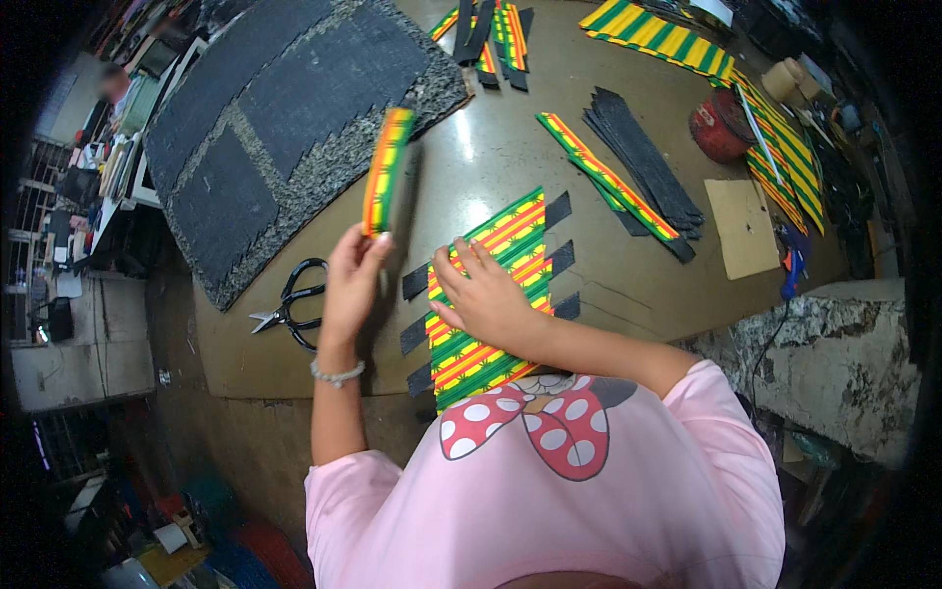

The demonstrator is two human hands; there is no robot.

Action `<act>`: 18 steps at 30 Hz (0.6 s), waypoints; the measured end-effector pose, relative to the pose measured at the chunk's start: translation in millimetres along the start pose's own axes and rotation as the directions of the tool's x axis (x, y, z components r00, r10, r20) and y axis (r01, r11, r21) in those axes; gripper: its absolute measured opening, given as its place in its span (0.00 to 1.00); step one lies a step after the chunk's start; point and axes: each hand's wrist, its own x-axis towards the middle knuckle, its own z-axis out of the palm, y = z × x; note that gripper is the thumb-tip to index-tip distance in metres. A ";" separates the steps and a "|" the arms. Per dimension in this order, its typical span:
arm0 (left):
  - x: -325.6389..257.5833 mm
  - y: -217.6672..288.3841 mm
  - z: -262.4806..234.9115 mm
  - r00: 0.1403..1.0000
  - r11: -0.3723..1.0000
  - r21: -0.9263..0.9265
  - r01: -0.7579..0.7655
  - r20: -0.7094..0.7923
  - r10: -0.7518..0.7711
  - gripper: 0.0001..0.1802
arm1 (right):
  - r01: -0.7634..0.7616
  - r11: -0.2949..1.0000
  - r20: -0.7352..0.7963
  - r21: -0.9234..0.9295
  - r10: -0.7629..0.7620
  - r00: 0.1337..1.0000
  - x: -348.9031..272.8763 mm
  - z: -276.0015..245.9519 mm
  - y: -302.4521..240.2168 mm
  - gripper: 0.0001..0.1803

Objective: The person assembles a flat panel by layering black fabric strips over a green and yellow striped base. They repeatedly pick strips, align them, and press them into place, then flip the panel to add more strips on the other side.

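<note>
My left hand point(350, 278) holds one striped strip point(387, 169) of green, yellow and red upright by its lower end, above the tabletop. My right hand point(483, 292) lies flat with fingers spread on a woven mat point(505, 236) of the same striped strips crossed with black strips, pressing it to the brown table point(628, 275). Black strip ends point(416, 282) stick out at the mat's left and right sides. The lower end of the mat is hidden behind my pink shirt.
Black scissors point(294, 304) lie left of my left hand. A large dark rubbery sheet point(285, 108) covers the far left. Loose striped strips point(608, 177) and black strips point(643, 162) lie at the right, with a red tin point(721, 126), a cardboard piece point(743, 228) and a tape roll point(785, 80).
</note>
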 end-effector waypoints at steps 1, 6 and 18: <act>-1.4 8.8 -8.0 1.000 1.000 0.009 -0.019 -0.019 0.019 0.12 | 0.001 1.000 0.017 0.025 -0.001 1.000 2.3 -6.2 0.7 0.31; -6.2 60.8 -12.8 0.974 0.972 0.224 -0.070 0.224 0.019 0.13 | -0.022 0.856 -0.142 0.517 0.110 0.984 24.0 -58.7 28.6 0.23; 34.0 53.9 81.7 0.915 0.817 0.437 -0.377 0.312 0.256 0.24 | -0.449 0.647 -0.059 0.616 0.606 0.794 -26.9 -109.7 166.1 0.15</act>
